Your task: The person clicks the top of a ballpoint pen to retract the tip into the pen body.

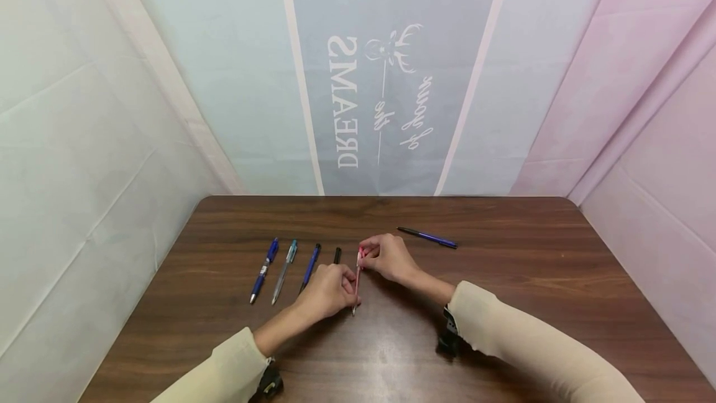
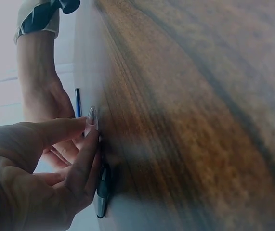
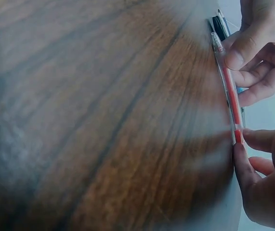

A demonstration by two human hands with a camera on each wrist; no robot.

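A clear-barrelled pen with a red refill [image 3: 230,91] lies between both hands, low at the table surface. Its tip end is pinched by my left hand [image 1: 327,291], thumb and fingers on either side in the left wrist view. My right hand [image 1: 391,258] pinches the red far end between thumb and forefinger. Just left of this pen is a black pen [image 1: 337,255], partly covered by my left hand. Beside that lies a blue pen [image 1: 312,263], its lower end running behind the left hand.
Further left, a clear pen with a teal top [image 1: 284,271] and a dark blue pen [image 1: 264,270] lie roughly parallel. One more blue pen [image 1: 427,237] lies crosswise behind the right hand. The brown wooden table [image 1: 503,222] ends at a printed cloth backdrop [image 1: 257,79].
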